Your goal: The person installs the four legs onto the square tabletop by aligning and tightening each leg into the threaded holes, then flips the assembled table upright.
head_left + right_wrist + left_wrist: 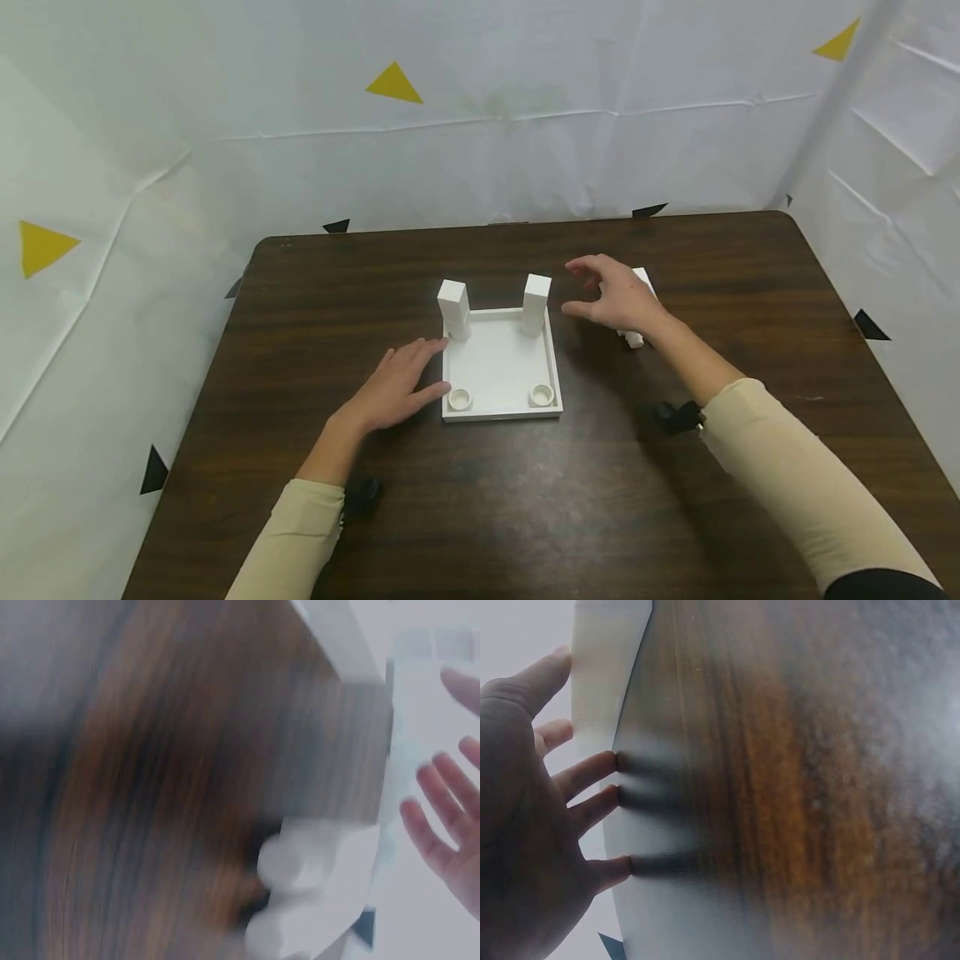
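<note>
A shallow white square tray (498,367) with a raised rim lies on the table. Two white square posts, a left one (454,310) and a right one (536,304), stand upright at its far corners. Its near corners carry round white sockets, a left one (460,400) and a right one (541,396). My left hand (397,387) has its fingers and thumb extended at the tray's left rim. To the right of the tray, my right hand (615,293) is raised with thumb and fingers spread, holding nothing. White pieces with rounded ends (300,892) lie beyond it, partly hidden in the head view.
The dark wooden table (510,508) has rounded far corners. White sheeting (525,167) with yellow and black triangles hangs behind the table and along its sides. Black wrist devices, including the right one (677,417), sit at the sleeve cuffs.
</note>
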The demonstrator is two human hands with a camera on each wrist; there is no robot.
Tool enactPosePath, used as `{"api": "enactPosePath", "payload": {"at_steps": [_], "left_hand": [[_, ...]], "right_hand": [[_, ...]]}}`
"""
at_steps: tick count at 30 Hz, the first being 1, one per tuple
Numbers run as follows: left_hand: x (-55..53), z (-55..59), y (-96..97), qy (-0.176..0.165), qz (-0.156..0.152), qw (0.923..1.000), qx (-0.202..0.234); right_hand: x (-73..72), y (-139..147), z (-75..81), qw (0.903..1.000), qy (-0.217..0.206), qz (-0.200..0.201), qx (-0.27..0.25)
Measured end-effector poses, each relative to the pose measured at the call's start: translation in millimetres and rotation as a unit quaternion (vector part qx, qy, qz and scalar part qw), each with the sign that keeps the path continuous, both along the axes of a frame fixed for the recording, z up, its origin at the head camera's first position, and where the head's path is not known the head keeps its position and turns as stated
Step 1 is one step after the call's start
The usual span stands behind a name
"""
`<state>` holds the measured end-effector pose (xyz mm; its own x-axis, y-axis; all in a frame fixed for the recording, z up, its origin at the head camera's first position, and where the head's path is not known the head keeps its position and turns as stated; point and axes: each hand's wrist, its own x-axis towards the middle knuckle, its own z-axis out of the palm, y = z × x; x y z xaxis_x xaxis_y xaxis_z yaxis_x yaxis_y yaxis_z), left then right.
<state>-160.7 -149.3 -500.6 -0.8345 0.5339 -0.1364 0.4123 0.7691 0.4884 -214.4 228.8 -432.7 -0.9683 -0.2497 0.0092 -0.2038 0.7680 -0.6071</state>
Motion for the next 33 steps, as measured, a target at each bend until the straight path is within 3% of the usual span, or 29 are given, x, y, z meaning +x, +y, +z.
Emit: {"api": "enactPosePath", "payload": {"at_steps": [4,7,10,20,26,33], "left_hand": [[-0.8,-1.8,-0.7,0.001,0.001,1.0,-0.002],[-0.5,-2.0,-1.4,0.001,0.003,1.0,-0.004],[-0.4,-1.5,-1.7,0.001,0.003,1.0,-0.004],[-1.9,-4.1,-0.9,-0.006,0.002,1.0,-0.005],[-3.0,-5.5,1.4,0.0,0.002,1.0,-0.007],[-5.4,-6.2,3.7,0.004,0.0,0.9999,-0.014]], "right_hand": [[-1.8,30.9,2.4,0.9967,0.001,-0.078,0.021],[-3.0,49.3,-0.1,0.9905,-0.038,-0.124,0.045],[-4.7,62.7,-4.3,0.9842,-0.086,-0.146,0.051],[-7.5,83.4,-18.1,0.9771,-0.167,-0.126,0.039],[-7.8,88.0,-20.3,0.9751,-0.173,-0.137,0.02],[-5.7,89.3,-12.7,0.9721,-0.158,-0.151,0.085]]}}
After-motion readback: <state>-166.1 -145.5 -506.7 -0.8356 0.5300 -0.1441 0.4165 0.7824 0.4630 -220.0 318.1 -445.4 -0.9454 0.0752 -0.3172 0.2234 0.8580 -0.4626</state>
